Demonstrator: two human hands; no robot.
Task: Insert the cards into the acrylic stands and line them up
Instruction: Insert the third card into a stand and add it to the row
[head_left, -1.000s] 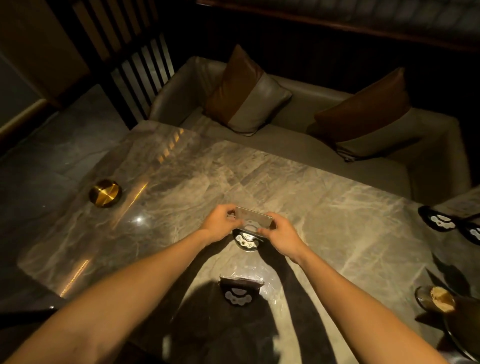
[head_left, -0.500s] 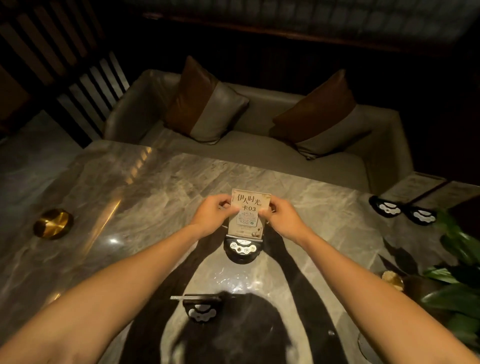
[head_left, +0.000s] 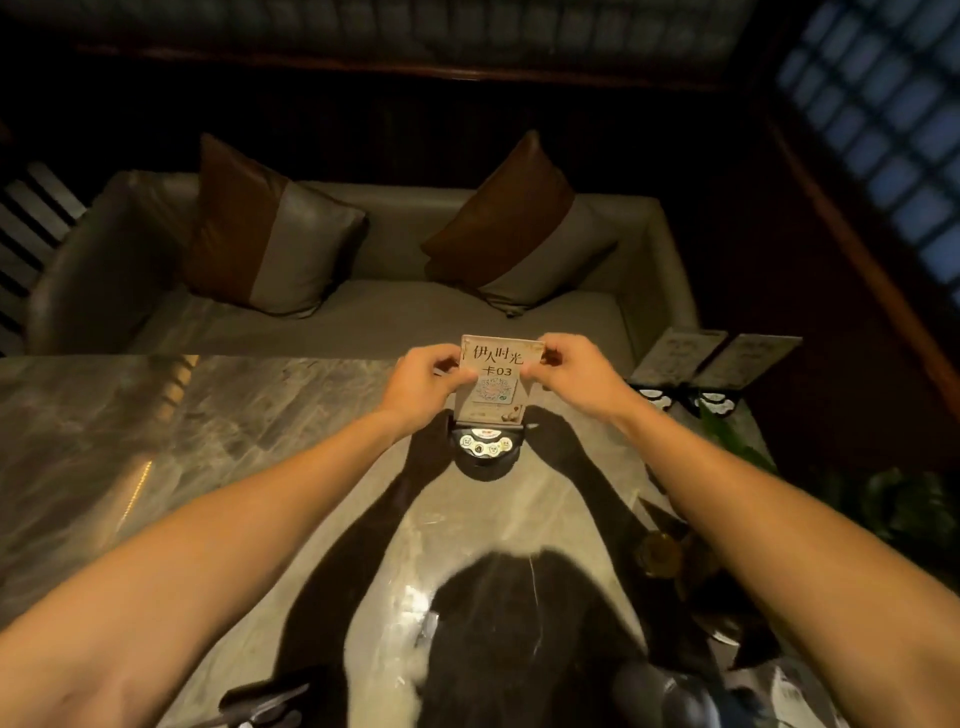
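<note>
From my head view, the stand (head_left: 484, 448) sits on the marble table (head_left: 218, 441), and everything else I place from it. Beyond it runs a sofa (head_left: 363, 317) with two cushions (head_left: 270, 234), one off to its far left and one straight behind (head_left: 514, 234). To its right, at the table's far corner, two more stands (head_left: 712, 401) already carry cards and stand side by side, touching or nearly so. Right of it and nearer me lie green leaves (head_left: 737, 447); nearer still, my head's shadow covers the tabletop. A dark thing at the near edge, left of the shadow, is too dim to name. Nothing blocks the stand except my own hands above it. One card (head_left: 496, 379) is upright in it, long axis vertical, printed face toward me, lower edge at the base. My left hand (head_left: 421, 384) pinches its upper left edge, my right hand (head_left: 571, 376) its upper right edge, fingers closed on it.
</note>
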